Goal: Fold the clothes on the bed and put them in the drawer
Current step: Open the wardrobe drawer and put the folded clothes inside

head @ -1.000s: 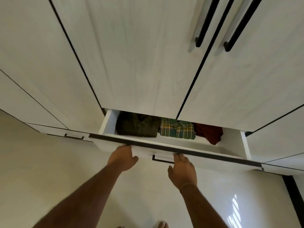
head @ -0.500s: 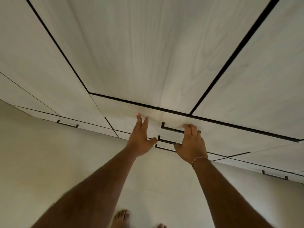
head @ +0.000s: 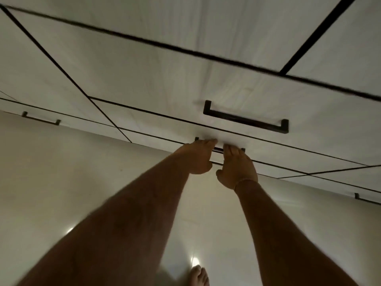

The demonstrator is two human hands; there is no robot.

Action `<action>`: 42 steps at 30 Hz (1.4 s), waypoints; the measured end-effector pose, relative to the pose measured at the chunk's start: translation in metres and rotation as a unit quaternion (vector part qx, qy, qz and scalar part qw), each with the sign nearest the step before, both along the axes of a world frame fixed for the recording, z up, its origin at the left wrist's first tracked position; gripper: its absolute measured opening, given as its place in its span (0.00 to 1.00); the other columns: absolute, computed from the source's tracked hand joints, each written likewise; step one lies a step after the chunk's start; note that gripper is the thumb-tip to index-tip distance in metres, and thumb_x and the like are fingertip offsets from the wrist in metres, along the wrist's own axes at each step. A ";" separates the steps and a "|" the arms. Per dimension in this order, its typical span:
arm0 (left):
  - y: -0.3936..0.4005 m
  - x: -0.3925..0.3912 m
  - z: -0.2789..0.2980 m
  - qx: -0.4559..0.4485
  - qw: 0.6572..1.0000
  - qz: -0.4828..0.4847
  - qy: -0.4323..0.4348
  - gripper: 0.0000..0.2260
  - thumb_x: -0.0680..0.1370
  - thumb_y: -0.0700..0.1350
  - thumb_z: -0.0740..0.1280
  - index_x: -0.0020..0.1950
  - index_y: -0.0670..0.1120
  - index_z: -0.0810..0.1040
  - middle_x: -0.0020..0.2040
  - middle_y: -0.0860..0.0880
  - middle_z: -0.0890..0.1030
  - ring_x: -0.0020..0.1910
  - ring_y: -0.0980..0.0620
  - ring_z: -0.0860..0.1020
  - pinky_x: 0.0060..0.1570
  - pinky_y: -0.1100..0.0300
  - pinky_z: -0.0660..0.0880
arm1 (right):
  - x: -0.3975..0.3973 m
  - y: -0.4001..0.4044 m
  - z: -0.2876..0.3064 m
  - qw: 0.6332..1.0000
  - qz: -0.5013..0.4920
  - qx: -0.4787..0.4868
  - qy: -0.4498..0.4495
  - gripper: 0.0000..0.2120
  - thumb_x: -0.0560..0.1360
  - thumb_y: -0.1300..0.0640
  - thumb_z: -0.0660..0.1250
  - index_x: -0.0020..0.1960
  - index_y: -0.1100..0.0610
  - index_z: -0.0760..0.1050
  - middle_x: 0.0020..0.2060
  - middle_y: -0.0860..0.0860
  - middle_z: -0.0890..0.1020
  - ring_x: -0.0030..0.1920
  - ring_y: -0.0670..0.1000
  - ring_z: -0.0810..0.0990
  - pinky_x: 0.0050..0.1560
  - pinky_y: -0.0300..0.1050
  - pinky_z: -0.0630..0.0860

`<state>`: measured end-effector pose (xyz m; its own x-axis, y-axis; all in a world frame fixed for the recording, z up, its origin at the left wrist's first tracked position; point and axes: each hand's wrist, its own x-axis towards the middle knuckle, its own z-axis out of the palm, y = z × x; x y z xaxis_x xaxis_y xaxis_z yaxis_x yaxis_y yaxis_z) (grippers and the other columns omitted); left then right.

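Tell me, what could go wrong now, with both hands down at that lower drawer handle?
Both the left hand and the right hand crowd one short lower handle, so fingers could get pinched if the drawer is pulled. A bare foot stands on the glossy floor below the drawers; an opened drawer might strike it. The picture is blurred, so the grip is uncertain.

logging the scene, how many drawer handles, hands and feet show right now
drawer handles: 4, one large, one under the fingers, one far left, one far right
hands: 2, left hand, right hand
feet: 1, foot
total: 7
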<state>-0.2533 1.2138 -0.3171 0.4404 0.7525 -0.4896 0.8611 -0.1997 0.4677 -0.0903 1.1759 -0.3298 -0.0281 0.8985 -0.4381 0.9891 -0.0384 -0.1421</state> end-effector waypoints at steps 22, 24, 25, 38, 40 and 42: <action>-0.245 -0.025 0.067 -0.310 0.736 0.555 -0.232 0.25 0.85 0.61 0.60 0.48 0.44 0.88 0.57 0.52 0.87 0.61 0.56 0.80 0.57 0.43 0.83 | -0.034 -0.222 0.042 0.838 -0.366 -0.229 0.334 0.20 0.77 0.51 0.71 0.66 0.61 0.79 0.64 0.55 0.80 0.67 0.56 0.75 0.70 0.50 0.67; -0.256 -0.023 0.083 -0.306 0.712 0.604 -0.184 0.19 0.86 0.52 0.62 0.52 0.40 0.87 0.52 0.51 0.87 0.59 0.54 0.82 0.55 0.46 0.84 | -0.034 -0.244 0.060 0.756 -0.477 -0.221 0.390 0.06 0.80 0.54 0.70 0.52 0.57 0.81 0.52 0.54 0.81 0.58 0.56 0.78 0.59 0.47 0.70; -0.258 -0.024 0.089 -0.311 0.710 0.612 -0.157 0.15 0.86 0.46 0.62 0.55 0.39 0.85 0.51 0.50 0.87 0.58 0.53 0.82 0.55 0.47 0.84 | -0.032 -0.256 0.070 0.726 -0.515 -0.214 0.402 0.04 0.80 0.53 0.69 0.49 0.53 0.80 0.50 0.51 0.81 0.55 0.54 0.78 0.59 0.46 0.69; -0.317 0.035 0.222 -0.414 0.818 0.363 -0.169 0.12 0.83 0.49 0.65 0.60 0.44 0.81 0.51 0.43 0.88 0.53 0.46 0.87 0.54 0.42 0.84 | 0.036 -0.404 0.218 0.503 -0.735 0.049 0.452 0.25 0.77 0.54 0.70 0.73 0.51 0.71 0.63 0.50 0.78 0.65 0.52 0.77 0.69 0.53 0.72; -0.344 0.064 0.241 -0.435 0.840 0.281 -0.164 0.14 0.85 0.52 0.62 0.62 0.45 0.81 0.54 0.43 0.87 0.53 0.46 0.87 0.53 0.44 0.84 | 0.051 -0.448 0.232 0.423 -0.779 0.096 0.453 0.24 0.78 0.52 0.70 0.72 0.48 0.70 0.61 0.51 0.80 0.60 0.49 0.78 0.67 0.51 0.74; -0.370 0.091 0.255 -0.453 0.850 0.214 -0.162 0.16 0.86 0.55 0.60 0.64 0.46 0.79 0.56 0.44 0.87 0.54 0.46 0.87 0.53 0.45 0.83 | 0.063 -0.487 0.242 0.352 -0.800 0.147 0.463 0.21 0.81 0.56 0.67 0.72 0.49 0.70 0.58 0.51 0.80 0.59 0.48 0.79 0.65 0.51 0.74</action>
